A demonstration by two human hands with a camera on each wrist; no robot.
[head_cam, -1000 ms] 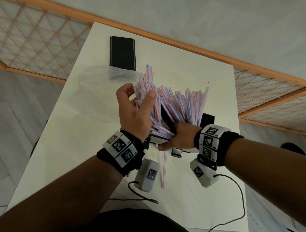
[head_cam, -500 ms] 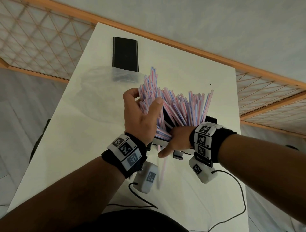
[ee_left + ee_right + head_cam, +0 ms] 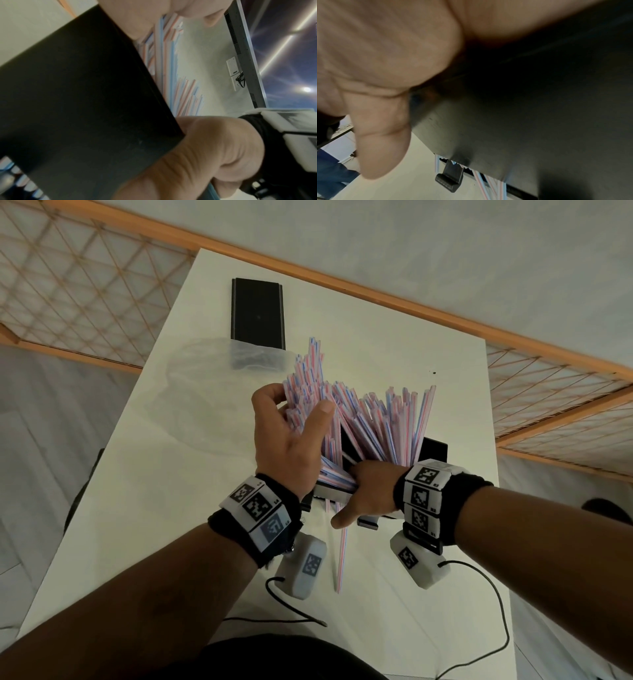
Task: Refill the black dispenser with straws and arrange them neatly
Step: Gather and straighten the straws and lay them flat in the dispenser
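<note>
Pink-and-blue striped straws (image 3: 373, 419) fan upward out of the black dispenser (image 3: 435, 450) near the table's front. My left hand (image 3: 301, 409) curls round the left part of the bundle, thumb on its near side. My right hand (image 3: 366, 491) grips the dispenser's near top edge, thumb pointing left; its fingers are hidden among the straws. In the left wrist view the dispenser wall (image 3: 77, 108) fills the left, with straws (image 3: 171, 67) above it and the right hand (image 3: 214, 148) on its corner. The right wrist view shows my thumb (image 3: 382, 142) along the dispenser front (image 3: 522, 121).
The flat black lid (image 3: 257, 313) lies at the far left of the white table (image 3: 394, 354), with a clear plastic bag (image 3: 205, 392) in front of it. One loose straw (image 3: 342, 553) lies near the front edge. Wrist-camera cables trail over the table front.
My left hand has closed a little tighter round the left bunch of straws and drawn them more upright. The right hand stays on the dispenser.
</note>
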